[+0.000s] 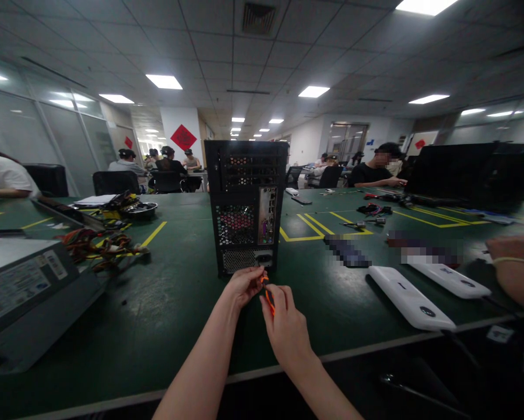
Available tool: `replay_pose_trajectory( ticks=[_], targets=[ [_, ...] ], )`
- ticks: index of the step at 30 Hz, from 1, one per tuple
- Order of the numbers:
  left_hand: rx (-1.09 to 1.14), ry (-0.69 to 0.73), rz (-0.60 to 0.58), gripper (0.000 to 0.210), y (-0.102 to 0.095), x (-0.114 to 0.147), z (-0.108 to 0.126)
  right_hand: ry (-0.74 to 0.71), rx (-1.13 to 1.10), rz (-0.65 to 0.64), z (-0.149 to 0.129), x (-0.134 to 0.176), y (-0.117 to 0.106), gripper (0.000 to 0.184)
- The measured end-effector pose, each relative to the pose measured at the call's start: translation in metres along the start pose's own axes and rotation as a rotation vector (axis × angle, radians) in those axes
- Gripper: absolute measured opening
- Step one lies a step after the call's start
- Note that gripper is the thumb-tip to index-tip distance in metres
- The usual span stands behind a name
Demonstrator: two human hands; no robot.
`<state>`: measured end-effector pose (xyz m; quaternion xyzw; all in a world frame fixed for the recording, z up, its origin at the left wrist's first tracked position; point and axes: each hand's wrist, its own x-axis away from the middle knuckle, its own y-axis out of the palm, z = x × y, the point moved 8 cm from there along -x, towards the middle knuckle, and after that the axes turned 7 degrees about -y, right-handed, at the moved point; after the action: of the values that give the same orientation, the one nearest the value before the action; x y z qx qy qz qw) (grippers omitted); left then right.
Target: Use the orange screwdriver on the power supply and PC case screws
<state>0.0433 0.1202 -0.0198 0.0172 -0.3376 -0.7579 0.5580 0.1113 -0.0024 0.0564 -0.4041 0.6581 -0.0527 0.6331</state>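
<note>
A black computer tower [244,195] stands upright on the green table, its back panel with ports and vent mesh facing me. Just in front of its lower edge, my right hand [286,324] is closed around the orange-and-black handle of a screwdriver [269,296]. My left hand [243,286] pinches at the front end of the same screwdriver, close below the tower's power socket. The tip is hidden by the left fingers, and I cannot see whether it touches the tower or a screw.
At left lie a metal power supply unit [30,297] and its bundled cables [100,245]. A metal bowl [142,209] stands behind. Two white power banks [408,297] and a phone [347,251] lie at right, near another person's arm [518,274]. Several people sit farther back.
</note>
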Motion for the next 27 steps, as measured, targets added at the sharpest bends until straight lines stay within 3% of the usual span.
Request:
replay_pose_trajectory(
  ticks=[3,9,16,21,24,27],
  targets=[
    [0.015,0.005,0.017,0.007,0.0,-0.002,0.0,0.054,0.008,-0.005,0.004,0.0,-0.002,0.021],
    [0.048,0.016,-0.017,0.007,-0.003,-0.004,0.0,-0.047,-0.046,-0.005,-0.005,-0.001,0.001,0.025],
    [-0.002,-0.021,-0.116,0.011,0.006,0.002,-0.003,0.109,-0.045,0.004,0.012,0.001,-0.002,0.02],
    [0.032,-0.018,-0.039,0.002,0.001,0.0,-0.002,0.021,-0.14,0.016,0.002,-0.001,-0.003,0.025],
    [0.021,-0.016,-0.015,0.003,0.0,0.001,-0.001,-0.054,-0.081,0.01,-0.004,0.001,-0.002,0.022],
    [-0.011,0.002,-0.022,0.007,0.002,0.003,0.0,-0.008,0.03,0.007,0.001,0.003,-0.003,0.019]
  ],
)
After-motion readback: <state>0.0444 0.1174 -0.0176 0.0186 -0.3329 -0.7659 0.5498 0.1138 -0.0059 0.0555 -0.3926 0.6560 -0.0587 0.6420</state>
